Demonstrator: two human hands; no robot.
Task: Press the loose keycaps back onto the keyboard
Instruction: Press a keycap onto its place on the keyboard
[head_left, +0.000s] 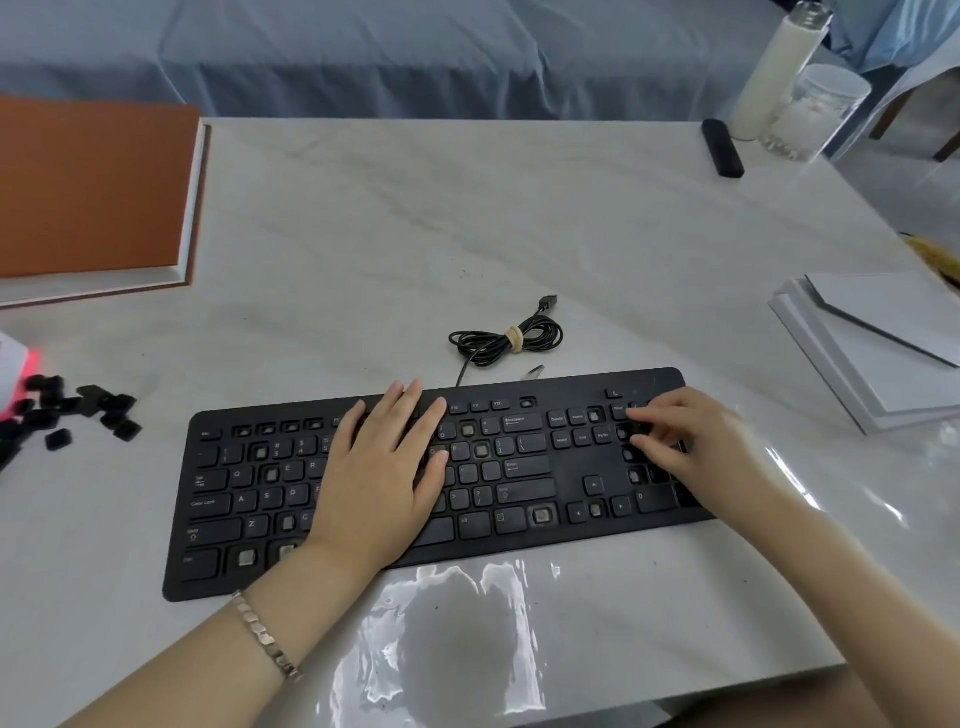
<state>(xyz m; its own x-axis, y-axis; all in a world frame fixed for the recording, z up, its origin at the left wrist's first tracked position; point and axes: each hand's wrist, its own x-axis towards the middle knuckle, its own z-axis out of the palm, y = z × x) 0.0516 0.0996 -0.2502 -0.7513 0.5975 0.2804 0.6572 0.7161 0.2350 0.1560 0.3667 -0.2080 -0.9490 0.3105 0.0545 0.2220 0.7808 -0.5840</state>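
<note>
- keyboard (524, 470): black, full-size, lies flat on the marble-look table (415, 234) at its near edge. Several sockets are bare with grey stems showing, e.g. bottom row right of the spacebar (541, 515) and lower left corner (247, 557).
- left hand (384, 467): palm down on the keyboard's middle letter block, fingers straight and slightly spread, tips reaching the function row. Holds nothing. Metal-link bracelet (265, 636) on the wrist.
- right hand (696, 447): over the keyboard's numpad end, fingers bent, fingertips (636, 413) down on the numpad keys. Can't tell whether a cap sits under or between them.
- loose keycaps (78, 410): black pile on the table, well left of the keyboard, apart from it.
- cable (506, 340): coiled and tied with a band, just behind the keyboard, plug pointing away.
- orange-covered book (93, 192): far left, behind the keyboard.
- stack of white boxes (883, 348): right of the keyboard, near its numpad end.
- white bottle (774, 73), clear jar (815, 114) and small black bar (722, 148): far right corner, well behind the keyboard.
</note>
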